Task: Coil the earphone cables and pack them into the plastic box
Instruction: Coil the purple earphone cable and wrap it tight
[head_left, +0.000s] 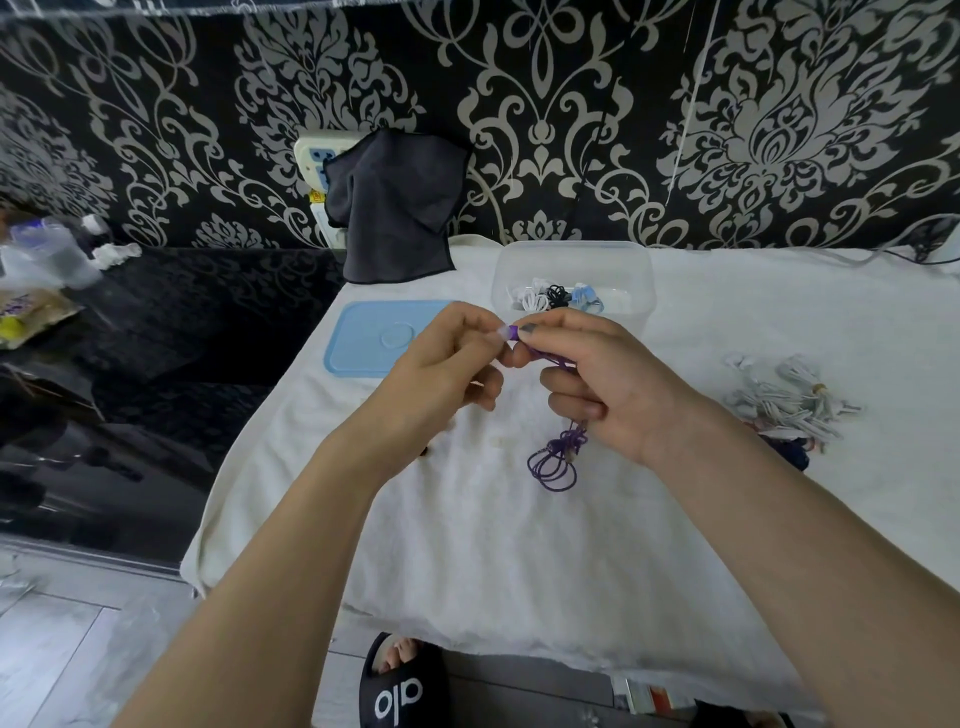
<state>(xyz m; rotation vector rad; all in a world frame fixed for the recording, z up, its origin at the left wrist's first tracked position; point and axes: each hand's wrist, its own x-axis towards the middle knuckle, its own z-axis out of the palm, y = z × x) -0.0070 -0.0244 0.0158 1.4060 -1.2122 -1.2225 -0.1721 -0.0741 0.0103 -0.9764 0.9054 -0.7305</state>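
Observation:
A purple earphone cable (553, 465) hangs in loose loops above the white cloth. My right hand (608, 384) grips its upper part, fingers curled round the cord. My left hand (447, 364) pinches the cable's purple tip (511, 332) between thumb and fingertips, close against my right hand. Behind both hands stands the clear plastic box (636, 275), open, with several coiled white, black and blue earphones (556, 299) in it. Its light blue lid (363, 338) lies flat to the box's left.
A pile of white earphone cables (789, 400) lies at the right on the white cloth (467, 545), with dark cables (787, 449) at its near edge. A dark cloth (395, 208) hangs over a power strip at the back. A black glossy surface (156, 332) lies left.

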